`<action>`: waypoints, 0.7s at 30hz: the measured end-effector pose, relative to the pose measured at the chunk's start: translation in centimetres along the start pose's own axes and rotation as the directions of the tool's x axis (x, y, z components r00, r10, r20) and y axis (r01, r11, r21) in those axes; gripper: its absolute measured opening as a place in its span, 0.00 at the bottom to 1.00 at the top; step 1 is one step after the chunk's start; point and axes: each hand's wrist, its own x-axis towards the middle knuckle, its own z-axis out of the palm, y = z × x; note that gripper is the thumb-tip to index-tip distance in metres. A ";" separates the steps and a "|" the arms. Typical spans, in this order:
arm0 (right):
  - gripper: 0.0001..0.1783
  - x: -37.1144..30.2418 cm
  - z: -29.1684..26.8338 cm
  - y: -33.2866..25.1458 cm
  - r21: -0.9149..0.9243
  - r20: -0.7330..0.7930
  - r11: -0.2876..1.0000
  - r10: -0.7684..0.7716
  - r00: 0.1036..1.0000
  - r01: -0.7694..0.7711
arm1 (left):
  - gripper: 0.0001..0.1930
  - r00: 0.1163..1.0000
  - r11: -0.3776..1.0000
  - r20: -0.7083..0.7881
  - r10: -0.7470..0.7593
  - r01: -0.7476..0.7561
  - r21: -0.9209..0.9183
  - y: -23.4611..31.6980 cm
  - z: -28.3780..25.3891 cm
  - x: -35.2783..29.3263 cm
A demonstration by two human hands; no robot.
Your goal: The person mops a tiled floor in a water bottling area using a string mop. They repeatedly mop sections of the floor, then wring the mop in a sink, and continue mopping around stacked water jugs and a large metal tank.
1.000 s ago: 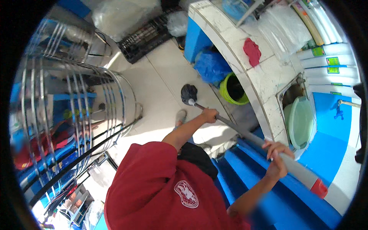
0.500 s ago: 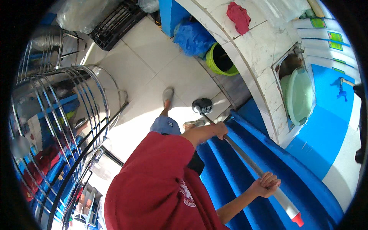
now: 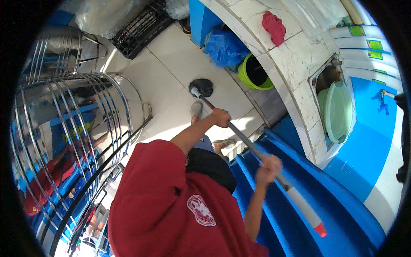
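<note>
Both my hands are on a mop (image 3: 244, 139) with a long grey handle, a pale sleeve and a red tip. Partway down the shaft, my left hand (image 3: 221, 118) is closed around it. My right hand (image 3: 269, 168), slightly blurred, grips higher up, just below the pale sleeve. The dark round mop head (image 3: 202, 88) lies on the tiled floor beyond my feet. The handle slants from there toward the lower right, its red end over blue ridged material.
Chrome wire racks (image 3: 85, 111) line the left side. At the upper left is a black crate (image 3: 139, 30). A lime-green bucket (image 3: 252, 77) stands beside a blue plastic bag (image 3: 224, 48), under a tiled counter (image 3: 291, 81) with a red cloth (image 3: 274, 28) and pale green basin (image 3: 337, 112).
The mop head has moved left and farther out across the floor. Both my hands have shifted left with the handle, the right one also moving up in view.
</note>
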 end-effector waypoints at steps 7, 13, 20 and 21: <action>0.16 8.7 9.7 3.9 -0.183 0.334 0.983 0.082 0.939 -0.021 | 0.39 0.838 0.843 -0.222 -0.498 0.408 -0.350 -9.9 -3.2 -5.7; 0.16 11.0 24.0 -6.2 0.214 0.325 0.974 -0.142 0.935 0.074 | 0.51 0.703 0.696 -0.055 -0.709 0.685 -0.213 -13.0 -4.1 -11.9; 0.12 16.0 24.0 -27.5 0.464 0.323 0.855 -0.408 0.854 0.233 | 0.57 0.639 0.891 -0.627 -0.446 0.248 -0.381 -8.9 -9.0 -8.9; 0.14 16.0 22.9 -31.4 0.617 0.406 0.782 -0.412 0.816 0.088 | 0.57 0.654 0.879 -0.600 -0.461 0.246 -0.408 -8.1 -9.5 -7.7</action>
